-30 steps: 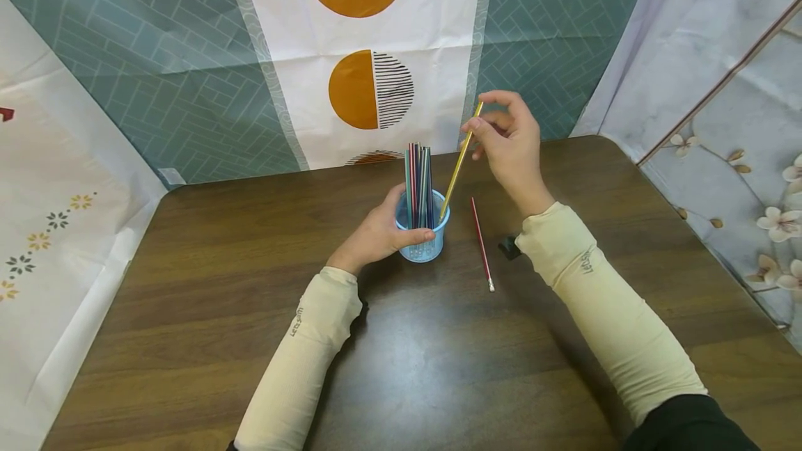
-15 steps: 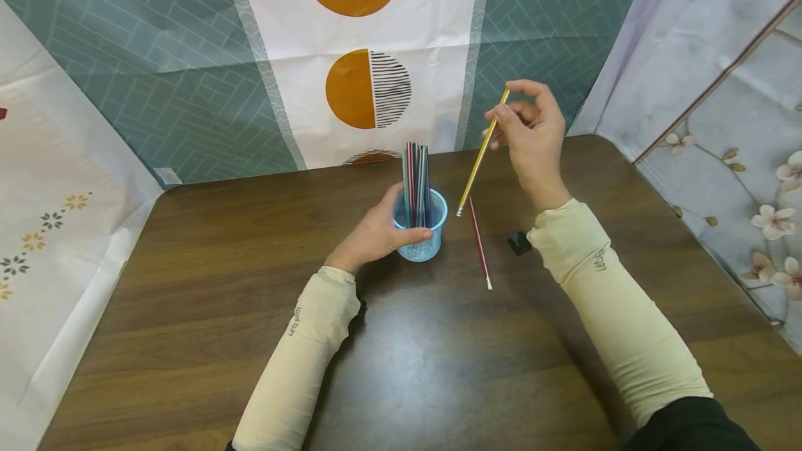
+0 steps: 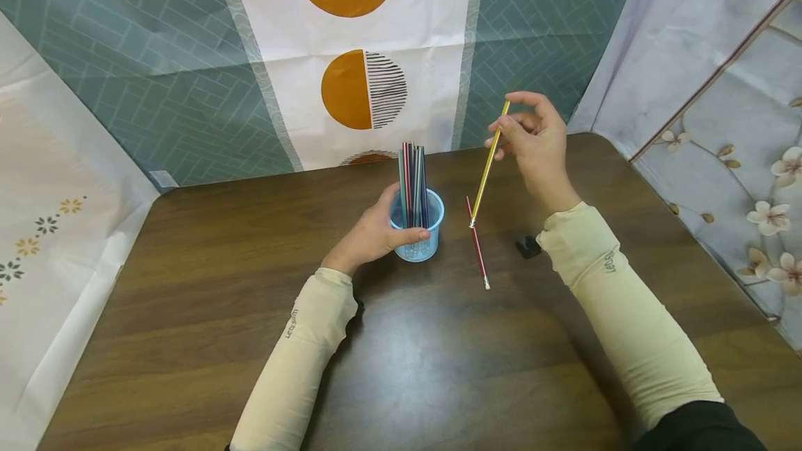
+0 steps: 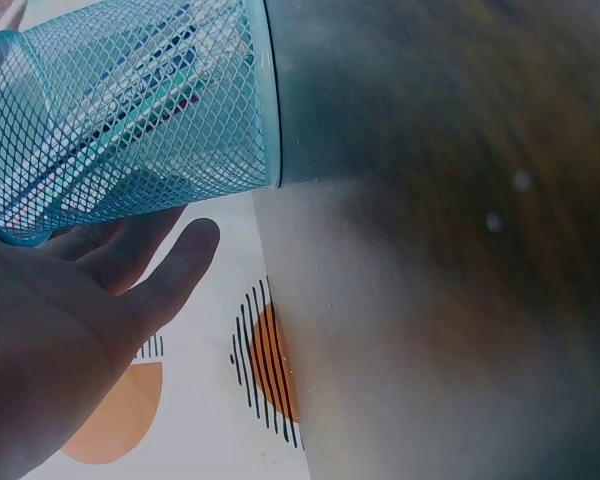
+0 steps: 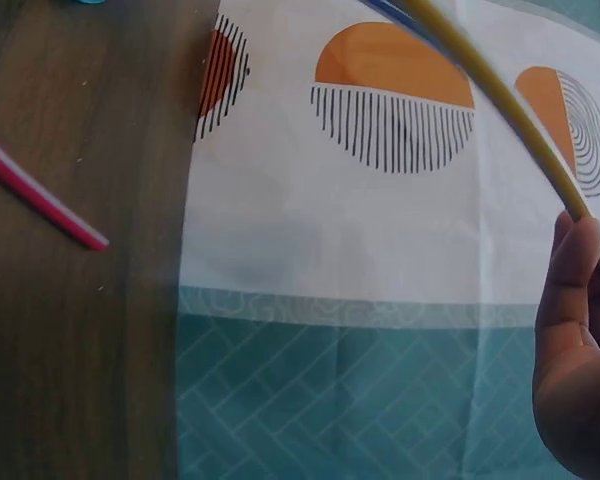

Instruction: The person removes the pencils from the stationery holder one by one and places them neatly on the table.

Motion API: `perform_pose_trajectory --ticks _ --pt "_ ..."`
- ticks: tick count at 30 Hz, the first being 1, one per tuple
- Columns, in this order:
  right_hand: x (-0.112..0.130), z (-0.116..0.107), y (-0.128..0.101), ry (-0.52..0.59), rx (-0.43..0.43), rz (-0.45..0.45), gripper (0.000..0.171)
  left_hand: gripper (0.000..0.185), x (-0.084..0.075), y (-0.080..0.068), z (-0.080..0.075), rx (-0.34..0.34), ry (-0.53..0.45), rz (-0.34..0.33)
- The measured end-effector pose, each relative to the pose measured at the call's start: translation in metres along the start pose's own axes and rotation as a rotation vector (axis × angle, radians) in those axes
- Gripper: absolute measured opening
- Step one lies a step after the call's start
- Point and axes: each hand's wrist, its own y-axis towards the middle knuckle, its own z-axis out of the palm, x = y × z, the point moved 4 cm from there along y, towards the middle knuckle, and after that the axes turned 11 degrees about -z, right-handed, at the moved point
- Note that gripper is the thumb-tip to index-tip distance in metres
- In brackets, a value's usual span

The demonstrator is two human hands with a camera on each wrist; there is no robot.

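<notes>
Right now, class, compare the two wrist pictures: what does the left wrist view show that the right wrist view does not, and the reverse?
Only the left: the left hand holding the mesh cup, with pencils visible inside.

Only the right: the right hand pinching the yellow pencil, and the red pencil on the table.

Both: the table and the backdrop with orange-and-striped shapes. A blue sliver at the right view's top edge may be the cup.
</notes>
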Motion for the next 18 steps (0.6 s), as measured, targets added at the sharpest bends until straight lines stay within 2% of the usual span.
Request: perform_pose_trajectory --ticks 5,11,18 --pt "-0.004 -0.010 -0.003 0.029 -0.002 0.068 0.029 0.103 0.000 0.000 0.000 -0.002 0.007 -0.003" --pt "-0.009 -0.022 -0.008 -0.025 0.006 0.170 0.035 0.103 0.000 0.000 0.000 -0.001 0.007 0.002" --pt "-0.010 -0.028 -0.010 -0.098 0.060 0.231 0.042 0.102 -0.001 0.000 0.000 -0.002 -0.003 0.012"
